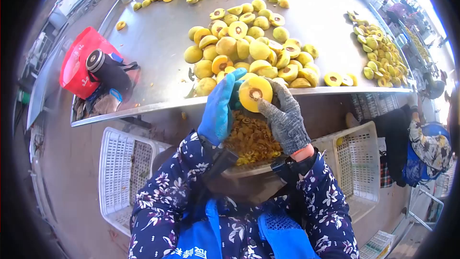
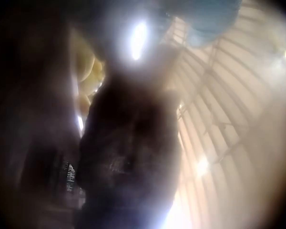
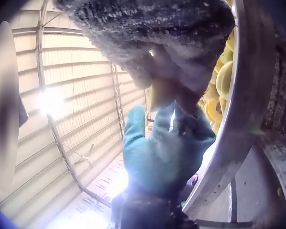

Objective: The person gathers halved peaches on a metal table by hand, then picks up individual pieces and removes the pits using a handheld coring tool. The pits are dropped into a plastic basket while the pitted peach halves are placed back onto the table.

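A halved yellow fruit (image 1: 255,94) with a brown centre faces up between the two hands, above a container of brown and yellow scraps (image 1: 251,139). The right hand (image 1: 286,121), in a grey knit glove, grips its right side, thumb on the cut face near the centre. The left hand (image 1: 218,108), in a blue glove, is beside the fruit's left edge, its fingers extended upward. In the right wrist view the blue glove (image 3: 164,148) is below the grey glove (image 3: 157,43). The left wrist view is dark and blurred.
Halved fruit (image 1: 258,50) is heaped on the metal table (image 1: 163,48) just beyond the hands, with more piles farther back and right. A red bag (image 1: 79,62) and dark flask (image 1: 108,69) stand left. White crates (image 1: 115,177) flank the container. Another person (image 1: 426,148) is at right.
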The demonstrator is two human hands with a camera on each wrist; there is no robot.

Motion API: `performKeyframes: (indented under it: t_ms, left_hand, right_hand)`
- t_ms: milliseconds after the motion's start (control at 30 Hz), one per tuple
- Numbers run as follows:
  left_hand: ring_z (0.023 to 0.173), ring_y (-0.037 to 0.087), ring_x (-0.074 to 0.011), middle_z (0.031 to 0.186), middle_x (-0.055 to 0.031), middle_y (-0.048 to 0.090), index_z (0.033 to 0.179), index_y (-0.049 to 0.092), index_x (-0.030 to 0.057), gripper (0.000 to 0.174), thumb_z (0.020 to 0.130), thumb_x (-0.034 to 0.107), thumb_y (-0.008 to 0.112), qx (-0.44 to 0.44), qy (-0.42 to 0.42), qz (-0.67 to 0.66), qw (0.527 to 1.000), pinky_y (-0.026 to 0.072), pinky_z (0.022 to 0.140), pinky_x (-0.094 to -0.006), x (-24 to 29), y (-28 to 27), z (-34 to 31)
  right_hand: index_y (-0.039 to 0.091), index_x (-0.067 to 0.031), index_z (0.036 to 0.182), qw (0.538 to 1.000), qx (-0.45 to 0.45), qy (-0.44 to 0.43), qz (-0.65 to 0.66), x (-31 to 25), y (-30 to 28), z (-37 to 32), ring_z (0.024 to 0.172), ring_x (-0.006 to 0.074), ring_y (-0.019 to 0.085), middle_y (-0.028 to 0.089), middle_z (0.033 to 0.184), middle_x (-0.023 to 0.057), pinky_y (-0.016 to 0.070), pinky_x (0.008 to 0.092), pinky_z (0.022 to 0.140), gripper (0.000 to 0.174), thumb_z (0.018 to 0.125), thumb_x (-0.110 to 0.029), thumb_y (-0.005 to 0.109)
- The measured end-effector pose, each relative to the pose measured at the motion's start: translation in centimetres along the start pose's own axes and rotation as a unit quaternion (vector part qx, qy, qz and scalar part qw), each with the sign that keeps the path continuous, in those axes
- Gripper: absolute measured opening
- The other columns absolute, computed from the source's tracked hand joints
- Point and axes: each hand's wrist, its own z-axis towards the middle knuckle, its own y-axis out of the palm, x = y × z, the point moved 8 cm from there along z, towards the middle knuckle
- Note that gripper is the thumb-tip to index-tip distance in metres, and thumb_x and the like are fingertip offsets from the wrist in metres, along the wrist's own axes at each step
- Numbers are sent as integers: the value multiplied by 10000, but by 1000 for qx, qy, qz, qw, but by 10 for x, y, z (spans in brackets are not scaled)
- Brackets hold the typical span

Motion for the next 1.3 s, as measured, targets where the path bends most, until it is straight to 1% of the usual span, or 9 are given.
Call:
performKeyframes:
  t_ms: [100,167,333,433,500,633,733,967,1300]
  left_hand:
    - [1148,542,-221,1247,-115,564,1325,469,26,578,1003,488,341,21,10,-66,998,416,1016,-364,-7,0,6]
    - [1127,553,-229,1223,-120,576,1294,493,23,579,998,497,341,29,5,-98,995,430,1003,-376,-7,-5,5]
    - [1034,593,-241,1136,-121,610,1172,568,22,521,994,472,376,45,-48,-278,958,472,945,-384,-17,-26,4]
    - [1034,599,-275,1133,-143,623,1187,567,12,525,984,466,400,39,26,-65,997,482,936,-429,-15,-38,14]
    - [1043,600,-287,1127,-141,629,1161,584,9,495,977,441,428,-25,-89,-420,903,482,948,-430,-30,-22,11]
    - [1108,573,-290,1189,-170,594,1210,550,-19,482,963,389,479,60,-54,-417,905,460,996,-473,-8,-36,19]
    - [1101,574,-284,1198,-175,580,1231,527,-8,465,969,375,489,59,12,-390,919,469,982,-477,16,-49,26]
    - [1051,603,-280,1197,-166,572,1238,497,34,465,962,408,512,93,46,-385,917,546,860,-438,38,-72,23]
    - [999,641,-265,1112,-137,653,1164,587,28,475,961,445,483,104,48,-403,908,551,852,-425,30,-76,21]
  right_hand:
    - [470,17,1299,987,-15,27,160,26,19,11,1112,188,563,581,1201,126,463,317,959,526,842,-108,698]
    - [444,18,1317,986,-10,-36,-164,26,26,14,1099,201,584,593,1174,165,473,338,939,601,822,-174,727]
    - [393,-53,1373,892,-65,-2,-447,24,51,16,866,432,634,640,994,266,509,468,750,688,840,-383,676]
    - [383,-64,1383,925,-44,-64,-371,15,37,11,886,411,643,647,1001,248,511,460,772,694,834,-360,689]
    - [466,-70,1319,936,-21,-75,-344,7,22,10,907,391,647,651,1006,229,517,432,788,543,865,-294,662]
    - [634,-58,1050,919,30,-175,-352,-21,-3,24,916,340,646,660,961,186,515,404,789,185,910,-166,582]
    - [635,-61,1003,797,-149,-185,-556,-4,27,34,815,326,636,661,869,144,501,430,729,167,882,-146,557]
    - [623,-55,1046,668,-127,-335,-653,-3,50,43,817,315,632,656,887,145,498,424,727,231,872,-182,541]
    - [608,-168,929,645,-203,-248,-694,42,56,61,725,286,645,639,776,83,494,423,580,141,802,-225,584]
